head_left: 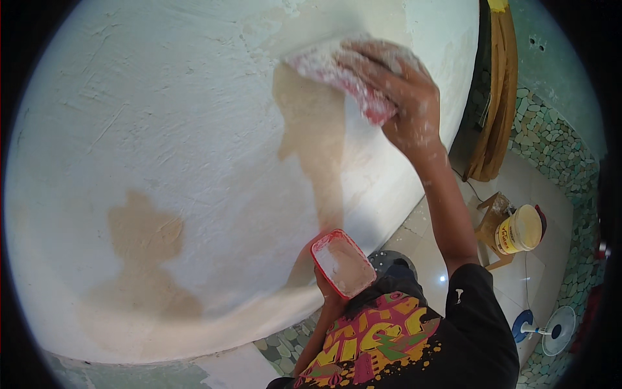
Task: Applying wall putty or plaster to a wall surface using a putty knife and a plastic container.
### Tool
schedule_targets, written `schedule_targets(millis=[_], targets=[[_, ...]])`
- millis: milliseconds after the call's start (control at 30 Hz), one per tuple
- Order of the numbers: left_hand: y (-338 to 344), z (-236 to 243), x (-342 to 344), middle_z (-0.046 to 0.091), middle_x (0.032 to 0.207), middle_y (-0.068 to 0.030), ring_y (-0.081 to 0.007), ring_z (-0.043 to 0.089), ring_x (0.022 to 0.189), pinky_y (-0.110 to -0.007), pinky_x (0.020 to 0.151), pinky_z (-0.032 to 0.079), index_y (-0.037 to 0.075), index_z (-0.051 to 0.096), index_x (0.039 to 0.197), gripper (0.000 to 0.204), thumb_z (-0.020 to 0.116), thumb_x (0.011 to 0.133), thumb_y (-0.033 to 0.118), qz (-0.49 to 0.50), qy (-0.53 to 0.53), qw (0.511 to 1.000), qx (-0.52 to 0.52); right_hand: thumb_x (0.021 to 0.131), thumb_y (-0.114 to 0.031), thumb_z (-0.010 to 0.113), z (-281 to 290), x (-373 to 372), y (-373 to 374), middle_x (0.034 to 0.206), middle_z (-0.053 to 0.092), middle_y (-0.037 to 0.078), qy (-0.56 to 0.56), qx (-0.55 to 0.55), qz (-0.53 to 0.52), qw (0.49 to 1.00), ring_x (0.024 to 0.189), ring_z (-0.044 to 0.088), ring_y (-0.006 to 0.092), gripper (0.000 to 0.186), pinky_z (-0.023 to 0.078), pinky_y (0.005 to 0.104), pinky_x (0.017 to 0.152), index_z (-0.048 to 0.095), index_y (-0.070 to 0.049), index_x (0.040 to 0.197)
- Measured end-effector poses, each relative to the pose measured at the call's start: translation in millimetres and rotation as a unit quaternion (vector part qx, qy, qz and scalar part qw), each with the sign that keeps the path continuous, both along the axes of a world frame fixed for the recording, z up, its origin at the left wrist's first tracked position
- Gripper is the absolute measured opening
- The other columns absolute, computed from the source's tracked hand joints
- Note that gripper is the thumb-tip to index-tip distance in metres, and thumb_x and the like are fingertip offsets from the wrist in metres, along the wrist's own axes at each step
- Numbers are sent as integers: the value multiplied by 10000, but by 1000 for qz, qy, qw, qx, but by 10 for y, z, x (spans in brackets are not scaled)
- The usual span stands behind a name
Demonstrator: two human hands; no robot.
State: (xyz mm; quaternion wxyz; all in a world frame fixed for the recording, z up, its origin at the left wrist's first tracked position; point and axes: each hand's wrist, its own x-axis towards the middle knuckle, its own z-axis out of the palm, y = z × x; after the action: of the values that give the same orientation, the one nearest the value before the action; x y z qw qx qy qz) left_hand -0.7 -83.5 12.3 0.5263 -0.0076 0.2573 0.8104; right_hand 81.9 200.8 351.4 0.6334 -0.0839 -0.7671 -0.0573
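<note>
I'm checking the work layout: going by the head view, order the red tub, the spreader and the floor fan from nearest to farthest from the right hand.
1. Spreader: held in the right hand.
2. Red tub: lower in the picture, held in the left hand.
3. Floor fan: farthest, at the lower right.

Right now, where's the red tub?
In the head view, the red tub is below and right of centre, in the left hand near the black shirt.

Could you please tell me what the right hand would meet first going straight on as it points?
Most likely the white wall, with the smeared pink tool in the right hand leading; whether its edge already touches is unclear.
</note>
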Motion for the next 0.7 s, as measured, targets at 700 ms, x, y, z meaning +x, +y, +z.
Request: schedule_targets(millis=[700], targets=[[-183, -172, 71, 605, 1365, -114, -363, 618, 1201, -586, 994, 511, 152, 480, 1474, 705, 452, 981, 655, 26, 14, 1000, -9, 776, -217, 804, -907, -140, -152, 1270, 711, 48, -39, -6, 13, 999, 1161, 671, 282, 418, 519, 435, 974, 768, -189, 1192]])
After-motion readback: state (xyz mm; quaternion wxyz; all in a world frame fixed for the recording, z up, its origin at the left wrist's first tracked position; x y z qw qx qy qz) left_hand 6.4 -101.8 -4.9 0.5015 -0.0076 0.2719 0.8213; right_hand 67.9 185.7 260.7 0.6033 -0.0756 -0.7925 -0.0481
